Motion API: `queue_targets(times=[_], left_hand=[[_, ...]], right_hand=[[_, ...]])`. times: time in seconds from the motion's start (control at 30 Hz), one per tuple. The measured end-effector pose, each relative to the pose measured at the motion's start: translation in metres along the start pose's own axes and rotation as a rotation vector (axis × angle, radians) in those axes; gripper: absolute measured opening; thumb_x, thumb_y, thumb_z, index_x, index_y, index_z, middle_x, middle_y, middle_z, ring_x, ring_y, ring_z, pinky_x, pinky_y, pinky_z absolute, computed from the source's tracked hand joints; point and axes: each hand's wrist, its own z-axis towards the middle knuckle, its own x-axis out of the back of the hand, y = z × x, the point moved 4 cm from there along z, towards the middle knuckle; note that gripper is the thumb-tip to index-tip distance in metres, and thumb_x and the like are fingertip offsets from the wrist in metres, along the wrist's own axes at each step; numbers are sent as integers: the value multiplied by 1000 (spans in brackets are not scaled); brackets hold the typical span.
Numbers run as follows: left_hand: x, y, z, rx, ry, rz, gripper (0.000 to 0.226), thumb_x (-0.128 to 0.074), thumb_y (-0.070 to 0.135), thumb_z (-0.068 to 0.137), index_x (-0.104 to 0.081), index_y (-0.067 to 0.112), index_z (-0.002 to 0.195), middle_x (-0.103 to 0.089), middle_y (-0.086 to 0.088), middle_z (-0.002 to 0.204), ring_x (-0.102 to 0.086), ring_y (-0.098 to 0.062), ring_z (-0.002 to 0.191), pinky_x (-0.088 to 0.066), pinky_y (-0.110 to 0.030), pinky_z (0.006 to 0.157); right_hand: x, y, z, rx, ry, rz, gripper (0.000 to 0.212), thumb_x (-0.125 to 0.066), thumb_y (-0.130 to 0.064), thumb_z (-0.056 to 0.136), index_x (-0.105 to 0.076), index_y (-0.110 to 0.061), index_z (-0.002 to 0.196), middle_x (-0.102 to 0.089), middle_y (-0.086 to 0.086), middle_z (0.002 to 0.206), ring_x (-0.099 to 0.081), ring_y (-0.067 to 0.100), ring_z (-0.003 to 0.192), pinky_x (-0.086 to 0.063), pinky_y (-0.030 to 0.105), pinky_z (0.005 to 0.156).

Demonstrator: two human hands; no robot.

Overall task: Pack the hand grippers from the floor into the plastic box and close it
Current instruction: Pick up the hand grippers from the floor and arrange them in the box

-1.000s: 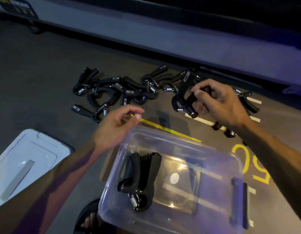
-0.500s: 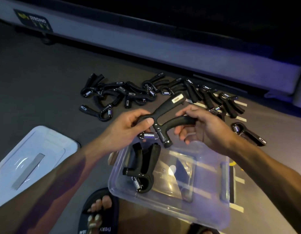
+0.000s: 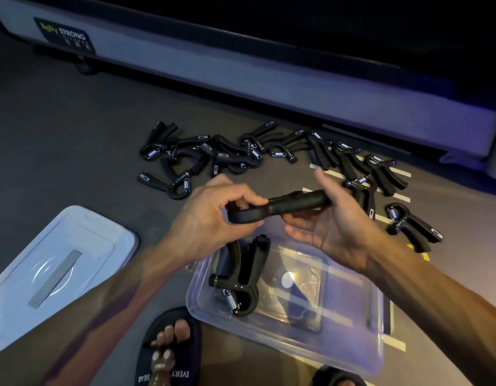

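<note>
My left hand (image 3: 210, 224) grips the head end of a black hand gripper (image 3: 291, 203), held level just above the far edge of the clear plastic box (image 3: 338, 338). My right hand (image 3: 338, 227) lies palm up under its handle with straight fingers and the thumb raised. One hand gripper (image 3: 241, 277) lies inside the box at its left end, spring toward me. Several more hand grippers (image 3: 213, 154) are piled on the dark floor beyond my hands, and another group (image 3: 380, 174) is scattered to the right.
The box's lid (image 3: 46, 274) lies flat on the floor at the left. My foot in a dark sandal (image 3: 168, 349) stands just left of the box's near corner. A long grey machine base (image 3: 241, 71) runs along the floor behind the pile.
The hand gripper has turned flatter and dropped closer to the box. My right hand's fingers have uncurled from the handle. The view has shifted slightly toward me.
</note>
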Motion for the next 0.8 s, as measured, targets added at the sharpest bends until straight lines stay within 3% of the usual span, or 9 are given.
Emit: queue_targets(times=[0.07, 0.13, 0.23, 0.33, 0.43, 0.53, 0.67, 0.8], left_hand=[[-1, 4, -2, -54, -37, 24, 30, -84, 34, 74, -75, 37, 103, -60, 14, 85, -62, -13, 88, -52, -26, 78], [-5, 5, -2, -101, -134, 13, 30, -87, 36, 74, -77, 30, 102, -63, 12, 88, -60, -16, 91, -51, -31, 80], [-1, 1, 4, 20, -135, -356, 19, -79, 29, 86, -77, 13, 97, -68, 3, 96, -65, -16, 86, -52, -31, 80], [5, -12, 11, 207, -47, -431, 15, -71, 25, 95, -74, 16, 106, -69, 5, 96, -65, -8, 79, -53, -27, 73], [-5, -18, 9, 326, -256, -442, 25, -72, 34, 91, -72, 24, 113, -70, 3, 90, -67, -13, 75, -56, -37, 69], [-11, -14, 4, 296, -374, -475, 24, -70, 31, 92, -72, 20, 114, -71, -3, 87, -67, -15, 70, -57, -40, 67], [-3, -18, 6, 316, -309, -505, 25, -71, 18, 90, -68, 4, 111, -71, -6, 78, -67, -14, 61, -59, -28, 60], [-8, -28, -1, 387, -290, -430, 15, -71, 5, 91, -68, 1, 106, -67, 0, 66, -64, -12, 57, -57, -25, 58]], right_hand=[[-1, 0, 1, 78, 80, -40, 20, -66, -29, 92, -63, -10, 92, -68, 14, 85, -72, 23, 72, -60, 32, 54], [-1, 0, 1, 153, 129, -73, 7, -61, -12, 95, -66, -7, 96, -65, 12, 77, -70, 17, 61, -56, 25, 44], [1, -10, -2, 258, 135, -164, 24, -56, -4, 95, -69, -8, 115, -65, 12, 79, -63, 17, 55, -45, 22, 36], [-5, -21, -5, 364, 14, -289, 31, -61, -5, 93, -70, -13, 121, -69, 20, 88, -68, 24, 56, -38, 21, 35], [-24, -19, -8, 446, -108, -499, 29, -67, -7, 90, -69, -13, 118, -73, 19, 77, -68, 26, 49, -38, 21, 35], [-37, -9, -7, 490, -106, -652, 28, -74, -19, 88, -63, -14, 113, -72, 17, 64, -66, 23, 44, -39, 22, 36], [-27, -5, -4, 438, -79, -556, 47, -79, -32, 75, -61, -9, 112, -74, 21, 86, -72, 26, 66, -56, 31, 51], [-14, 7, 0, 388, -54, -594, 33, -71, -28, 85, -62, -2, 103, -69, 24, 95, -67, 30, 76, -60, 39, 65]])
